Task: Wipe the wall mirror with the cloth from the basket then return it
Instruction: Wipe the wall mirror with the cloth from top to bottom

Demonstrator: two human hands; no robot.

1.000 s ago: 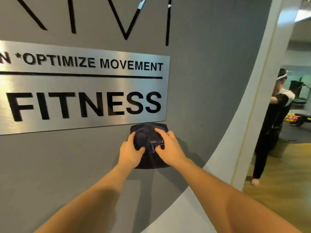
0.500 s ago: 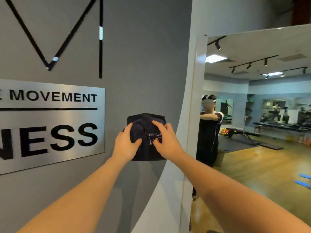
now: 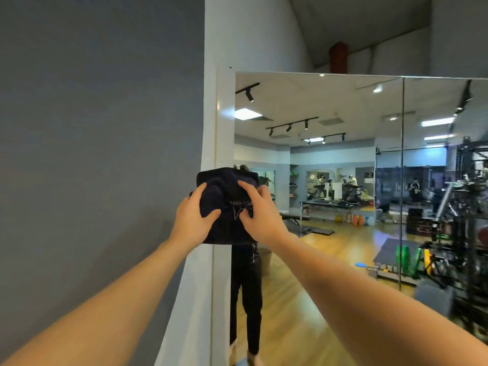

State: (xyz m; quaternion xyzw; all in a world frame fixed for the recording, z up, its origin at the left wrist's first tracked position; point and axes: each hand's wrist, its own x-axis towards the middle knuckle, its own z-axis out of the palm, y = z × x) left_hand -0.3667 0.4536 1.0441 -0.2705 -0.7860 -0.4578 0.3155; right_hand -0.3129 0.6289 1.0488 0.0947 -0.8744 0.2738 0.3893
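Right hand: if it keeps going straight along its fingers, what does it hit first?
The dark cloth that the right hand already holds; past it, probably the left edge of the wall mirror. Depth is unclear, so cloth-to-glass contact can't be confirmed.

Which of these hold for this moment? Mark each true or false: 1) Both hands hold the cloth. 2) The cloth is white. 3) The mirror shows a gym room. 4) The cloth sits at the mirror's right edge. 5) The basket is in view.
1) True: the left hand and right hand both grip the cloth.
2) False: the cloth is dark navy with a pale printed logo.
3) True: the mirror reflects a wooden floor, benches and weight racks.
4) False: it is held up at the mirror's left edge, beside the grey wall.
5) False: no basket shows in this frame.
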